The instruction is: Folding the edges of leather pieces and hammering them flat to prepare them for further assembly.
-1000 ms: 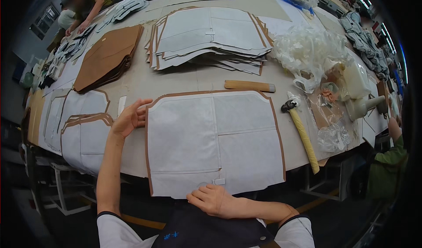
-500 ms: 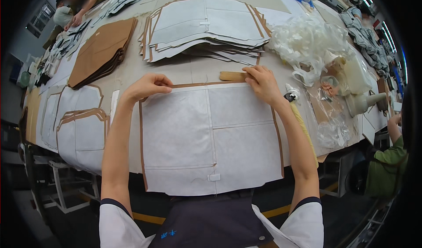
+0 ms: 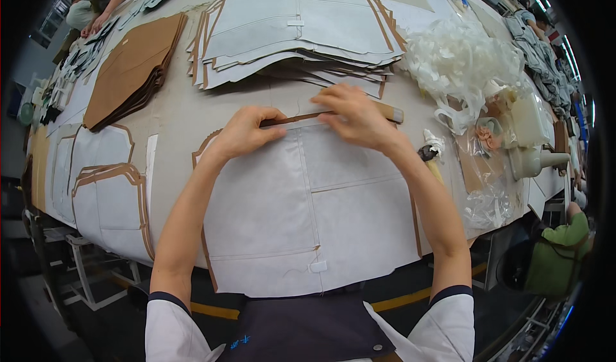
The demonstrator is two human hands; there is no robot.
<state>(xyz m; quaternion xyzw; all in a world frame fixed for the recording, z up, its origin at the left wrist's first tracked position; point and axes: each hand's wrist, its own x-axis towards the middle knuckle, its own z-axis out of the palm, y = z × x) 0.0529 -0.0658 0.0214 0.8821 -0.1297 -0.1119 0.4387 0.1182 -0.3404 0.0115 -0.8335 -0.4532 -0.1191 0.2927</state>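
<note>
In front of me lies a white-backed panel (image 3: 256,201) with brown edges, crossing seams and a small white tab near its lower edge. My left hand (image 3: 247,131) pinches its far brown edge, thumb on the white side and fingers behind. Just right of it, my right hand (image 3: 356,119) hovers over the same edge, fingers stretched and apart, thumb near the panel. From behind the right hand sticks out the end of a flat tan bar (image 3: 389,112); the rest of it is hidden.
Beyond my hands lies a stack of similar white panels (image 3: 256,28). Brown pieces (image 3: 135,67) are piled left, with more brown-edged white panels (image 3: 106,195) nearer. At right are crumpled white plastic (image 3: 462,67), a pale bottle (image 3: 529,160) and a dark-tipped yellow tool (image 3: 428,153).
Both hands have moved toward the middle of the panel's far edge. The right hand has shifted left, and the tan bar now shows on its right side instead of its left.
</note>
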